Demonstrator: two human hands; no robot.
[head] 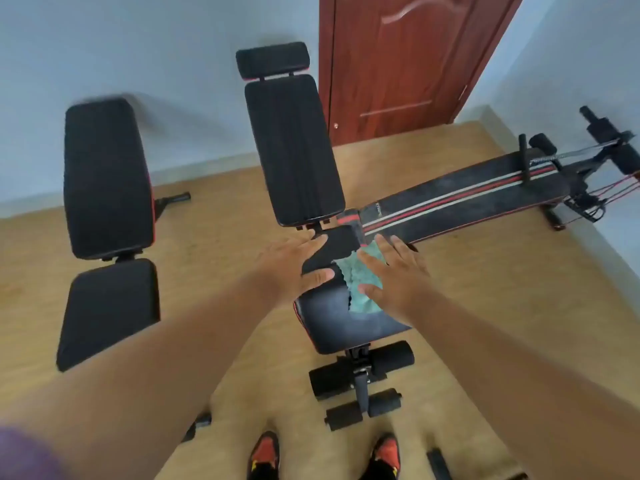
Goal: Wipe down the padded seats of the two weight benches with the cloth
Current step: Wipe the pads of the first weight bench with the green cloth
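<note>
Two black weight benches stand on the floor. The nearer one has its padded seat (pixel 332 323) in the middle of the view and a raised backrest (pixel 294 150) behind it. A teal cloth (pixel 349 277) lies on that seat. My right hand (pixel 398 275) lies flat on the cloth, fingers spread. My left hand (pixel 294 265) rests flat on the seat's left part, beside the cloth. The second bench stands to the left, with its seat (pixel 109 306) and backrest (pixel 107 174) untouched by either hand.
A flat sit-up board (pixel 467 199) with red and white stripes stretches to the right behind the near bench. Foam leg rollers (pixel 360 372) jut out at the seat's front. A brown door (pixel 408 64) is at the back. My shoes (pixel 266 455) show below.
</note>
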